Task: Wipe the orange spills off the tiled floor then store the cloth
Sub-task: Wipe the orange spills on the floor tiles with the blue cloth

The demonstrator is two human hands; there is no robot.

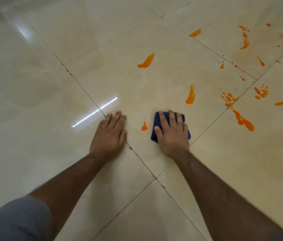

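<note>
Head cam: right hand (172, 134) flat, fingers spread, pressing folded dark blue cloth (156, 119) onto glossy beige tiled floor (50, 84). Small orange spill (144, 126) just left of cloth, more orange streaks (146, 61) further out. Left hand (110, 134) flat on floor, fingers together, holding nothing.

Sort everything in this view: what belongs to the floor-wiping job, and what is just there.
Part of the job:
- folded dark blue cloth, flat under the right hand
- orange spill streaks on the glossy beige tiled floor
- left hand, braced flat on the floor

Just there:
- white light reflection
- grey shorts
</note>
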